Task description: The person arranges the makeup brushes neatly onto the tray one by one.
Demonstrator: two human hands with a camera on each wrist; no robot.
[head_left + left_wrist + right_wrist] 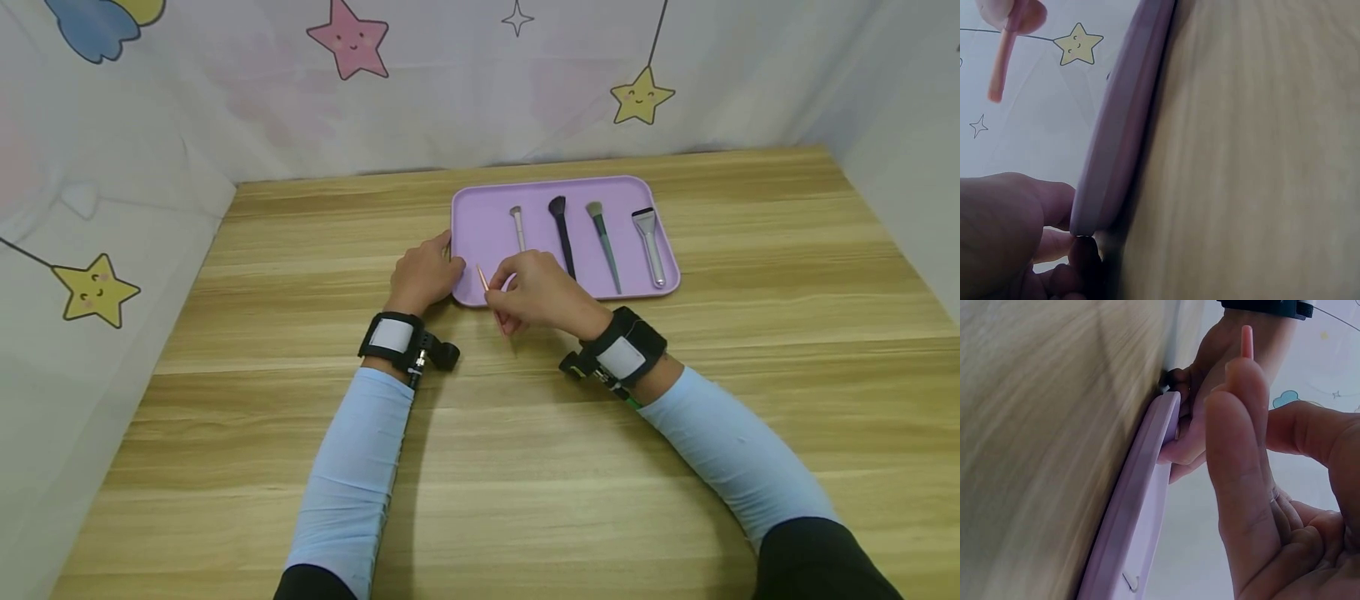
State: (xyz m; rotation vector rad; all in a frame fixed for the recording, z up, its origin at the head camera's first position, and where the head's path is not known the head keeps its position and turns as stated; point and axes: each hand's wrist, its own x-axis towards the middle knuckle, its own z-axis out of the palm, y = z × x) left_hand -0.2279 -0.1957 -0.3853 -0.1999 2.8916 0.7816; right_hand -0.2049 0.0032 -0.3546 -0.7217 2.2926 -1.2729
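A lilac tray (480, 223) lies toward the back of the table. The left hand (423, 273) grips its left edge, thumb over the rim and fingers at its outer side. Over the tray's front left corner, the right hand (538, 292) pinches a slim pink-copper makeup brush (482, 278) between thumb and fingers. It slants, one end pointing up and left; the fingers cover its middle. In the left wrist view the brush's blunt end (999, 81) hangs apart from the tray wall (1113, 131). A small pale-handled brush (518, 225) lies just beyond the right hand.
Also in the tray are a black angled brush (561, 233), a green brush (604, 246) and a silver flat brush with a dark edge (651, 250). The wood-grain table (525, 467) stretches in front. A printed curtain (450, 100) closes off the back.
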